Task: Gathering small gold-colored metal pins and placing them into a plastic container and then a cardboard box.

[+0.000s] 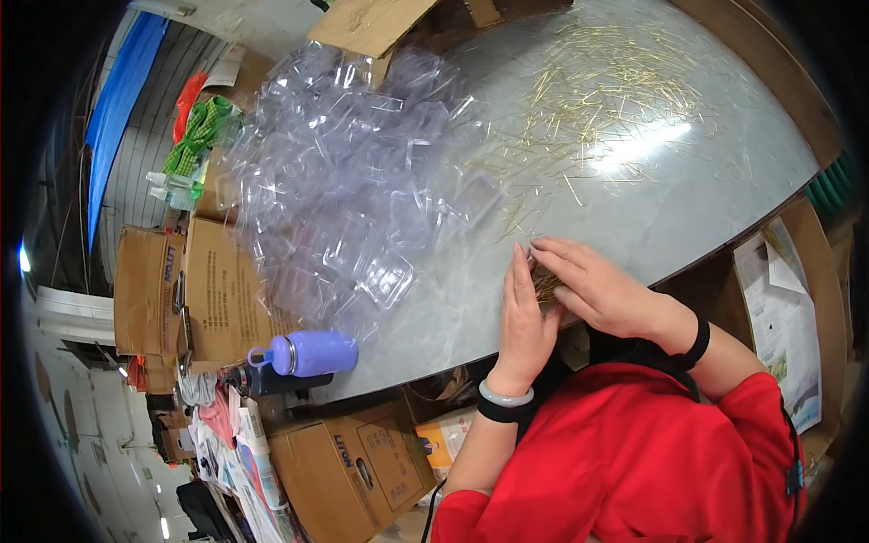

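My left hand [525, 321] and my right hand [593, 288] meet at the table's near edge, their fingers long and leaning together. Between them they enclose a bunch of thin gold wire pieces [546, 284], mostly hidden by the palms and fingers. Beyond my fingertips, a few loose gold wires [520, 215] lie on the grey marbled table [462, 312]. Farther back spreads a wide scatter of the same bent wires [615, 86]. To the left, a large heap of clear plastic boxes [353, 181] covers the tabletop.
A purple bottle [312, 353] lies at the table's left front corner. An open cardboard box [376, 23] stands at the far edge. Cardboard cartons [222, 294] line the left side, and another carton [353, 466] sits below. An open box with papers [787, 308] is at right.
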A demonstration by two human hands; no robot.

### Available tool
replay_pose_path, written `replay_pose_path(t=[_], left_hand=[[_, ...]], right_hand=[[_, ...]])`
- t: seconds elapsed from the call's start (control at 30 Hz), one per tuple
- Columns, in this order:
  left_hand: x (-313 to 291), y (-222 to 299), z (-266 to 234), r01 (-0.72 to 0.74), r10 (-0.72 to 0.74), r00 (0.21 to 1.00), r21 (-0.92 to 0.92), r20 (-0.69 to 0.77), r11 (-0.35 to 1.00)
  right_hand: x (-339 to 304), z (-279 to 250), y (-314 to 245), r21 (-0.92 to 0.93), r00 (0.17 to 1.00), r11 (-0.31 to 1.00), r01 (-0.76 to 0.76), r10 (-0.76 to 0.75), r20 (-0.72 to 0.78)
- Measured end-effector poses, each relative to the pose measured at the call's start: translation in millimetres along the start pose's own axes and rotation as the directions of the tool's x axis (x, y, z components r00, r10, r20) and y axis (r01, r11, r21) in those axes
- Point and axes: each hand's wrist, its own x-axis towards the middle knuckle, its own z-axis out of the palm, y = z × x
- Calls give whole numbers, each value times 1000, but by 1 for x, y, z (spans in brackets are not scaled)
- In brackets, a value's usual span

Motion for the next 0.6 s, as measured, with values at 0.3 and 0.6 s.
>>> replay_pose_path(t=[0.3,0.6], left_hand=[[0,-2,-10,10,-10,999,-1,52,1000],[-2,17,-42,190,-224,969,263,104,946]], right_hand=[[-6,-5,5,-163,982,985,-49,78,173],[-8,-4,3,-185,994,981,66,-48,99]])
